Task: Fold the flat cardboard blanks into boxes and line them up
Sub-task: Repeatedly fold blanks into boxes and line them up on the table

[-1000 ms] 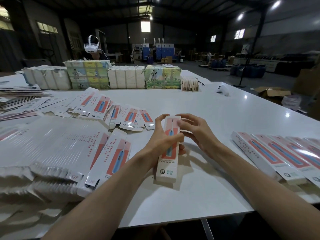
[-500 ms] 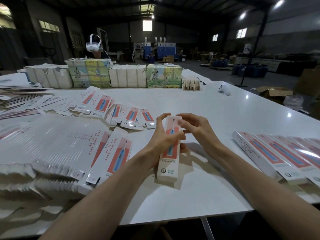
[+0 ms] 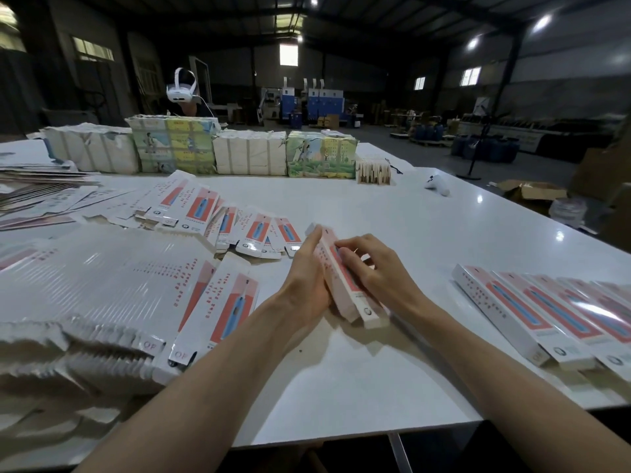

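Head view: box [image 3: 345,285] is sitting mid-table btwn your hands, tipped up on one edge. Its long axis is running far-left to near-right, w/ the logo end pointing toward you. L hand [image 3: 304,288] is lying along its left side, fingers straight and pressing flat. R hand [image 3: 374,271] is curling over the top, fingertips clamping on the red face. Finished boxes [image 3: 532,319] are lying in a row to the R, well apart. Flat blanks [image 3: 102,295] are fanning out on the L. White table [image 3: 358,387] is showing btwn box and near edge.
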Motion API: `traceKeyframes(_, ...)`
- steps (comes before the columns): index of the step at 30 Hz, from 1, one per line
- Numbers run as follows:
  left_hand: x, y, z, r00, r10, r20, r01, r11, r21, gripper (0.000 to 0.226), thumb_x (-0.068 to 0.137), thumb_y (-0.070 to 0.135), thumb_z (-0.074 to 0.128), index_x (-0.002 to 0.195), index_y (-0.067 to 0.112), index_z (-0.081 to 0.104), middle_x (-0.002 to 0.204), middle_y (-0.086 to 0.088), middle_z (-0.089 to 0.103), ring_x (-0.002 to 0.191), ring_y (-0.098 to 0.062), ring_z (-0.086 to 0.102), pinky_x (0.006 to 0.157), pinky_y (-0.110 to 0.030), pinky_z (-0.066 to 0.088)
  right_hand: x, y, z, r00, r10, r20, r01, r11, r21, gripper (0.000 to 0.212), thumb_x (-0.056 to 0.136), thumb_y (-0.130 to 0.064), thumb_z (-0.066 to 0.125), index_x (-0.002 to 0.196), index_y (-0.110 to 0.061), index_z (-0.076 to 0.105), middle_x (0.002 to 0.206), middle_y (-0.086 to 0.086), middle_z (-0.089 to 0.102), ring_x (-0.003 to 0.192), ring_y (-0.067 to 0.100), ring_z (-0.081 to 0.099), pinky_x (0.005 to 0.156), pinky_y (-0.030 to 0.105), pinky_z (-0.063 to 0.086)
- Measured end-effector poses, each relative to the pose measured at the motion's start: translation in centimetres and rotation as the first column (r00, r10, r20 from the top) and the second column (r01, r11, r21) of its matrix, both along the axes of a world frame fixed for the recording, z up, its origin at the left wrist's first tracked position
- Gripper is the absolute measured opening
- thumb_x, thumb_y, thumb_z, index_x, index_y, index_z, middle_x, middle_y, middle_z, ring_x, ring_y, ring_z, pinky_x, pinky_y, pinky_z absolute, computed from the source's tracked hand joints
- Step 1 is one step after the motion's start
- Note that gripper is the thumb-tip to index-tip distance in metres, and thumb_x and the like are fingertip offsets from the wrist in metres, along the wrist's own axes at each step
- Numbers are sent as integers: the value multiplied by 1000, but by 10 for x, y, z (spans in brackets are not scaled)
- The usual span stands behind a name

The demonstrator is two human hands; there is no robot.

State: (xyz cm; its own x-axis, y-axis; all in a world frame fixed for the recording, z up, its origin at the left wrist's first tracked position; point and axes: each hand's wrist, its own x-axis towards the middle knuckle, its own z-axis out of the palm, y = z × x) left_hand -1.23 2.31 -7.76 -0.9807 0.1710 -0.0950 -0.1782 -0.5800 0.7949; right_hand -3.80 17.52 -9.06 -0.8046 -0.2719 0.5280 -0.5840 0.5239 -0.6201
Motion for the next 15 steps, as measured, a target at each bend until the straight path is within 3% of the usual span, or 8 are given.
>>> traceKeyframes(5, 8, 0, 3, 997, -77, 26, 74, 993, 94, 72, 103, 66, 47, 128, 0, 62, 83, -9, 71, 78, -20, 74, 68, -32, 62, 8, -15, -2, 998, -32, -55, 34, 999, 40, 37, 104, -46, 62, 124, -18, 76, 100, -4, 56, 87, 7, 61, 77, 16, 45)
traceKeyframes(11, 3, 1, -2, 999, -10, -32, 13, 995, 100, 57, 96, 69, 59, 117, 16, 63, 99, -12, 80, 98, -27, 78, 85, -45, 64, 14, -13, 7, 994, -46, 95, 45, 999, 15, 43, 91, -61, 73, 122, -31, 71, 107, -9, 58, 94, 2, 62, 76, 13, 45)
traceKeyframes(15, -1, -1, -6, 992, -34, -118, 11, 982, -190, 56, 94, 79, 49, 108, 28, 66, 106, -6, 81, 103, -26, 78, 92, -45, 62, 21, -3, 12, 992, -82, 98, 84, 996, -18, 39, 89, -53, 79, 122, -35, 72, 114, -8, 64, 97, 2, 65, 78, 12, 49)
